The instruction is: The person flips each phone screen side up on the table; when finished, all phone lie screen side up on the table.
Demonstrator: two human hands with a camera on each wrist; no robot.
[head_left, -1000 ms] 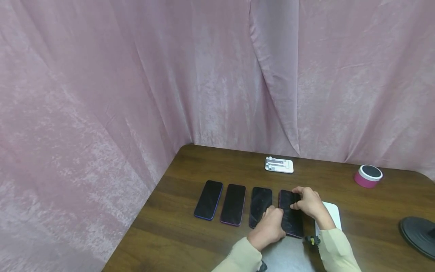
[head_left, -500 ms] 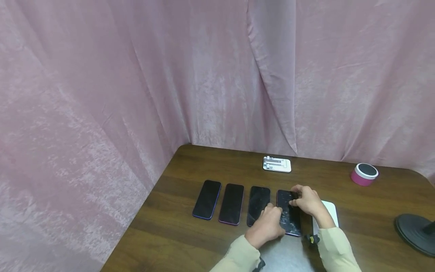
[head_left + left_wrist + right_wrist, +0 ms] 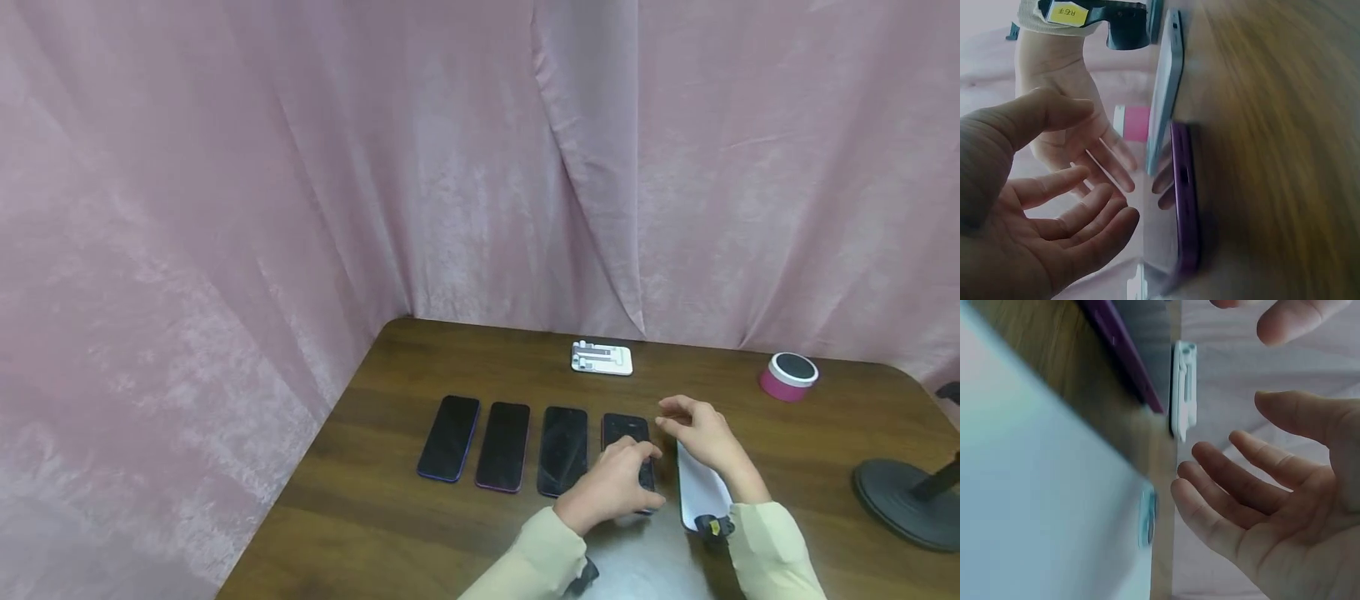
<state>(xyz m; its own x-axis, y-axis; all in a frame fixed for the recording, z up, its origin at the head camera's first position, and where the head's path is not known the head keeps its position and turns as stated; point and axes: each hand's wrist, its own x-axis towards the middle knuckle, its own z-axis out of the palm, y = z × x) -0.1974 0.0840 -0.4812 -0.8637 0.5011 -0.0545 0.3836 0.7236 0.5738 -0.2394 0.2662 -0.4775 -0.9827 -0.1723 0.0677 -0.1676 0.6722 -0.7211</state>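
My left hand (image 3: 613,486) hovers over the lower part of a dark-screened phone (image 3: 625,427), fourth from the left in a row. Its relaxed fingers are clear of the phone's purple edge (image 3: 1185,194) in the left wrist view. To the right, my right hand (image 3: 701,433) hangs over the top end of a white phone (image 3: 702,492), lying white face up. The right wrist view has this hand's loosely bent fingers (image 3: 1229,487) apart from the white phone (image 3: 1054,475), holding nothing. My hands and sleeves cover parts of both phones.
Left of the hands lie a blue-edged phone (image 3: 448,439), a purple-edged phone (image 3: 502,447) and another dark phone (image 3: 563,452). Behind are a white folding stand-like item (image 3: 602,358) and a pink round container (image 3: 788,377). A black round base (image 3: 907,504) stands right.
My right hand has let go of the fourth phone and moved right, over the white phone. My left hand has lifted off that phone's edge and shifted right. The head view has turned slightly.
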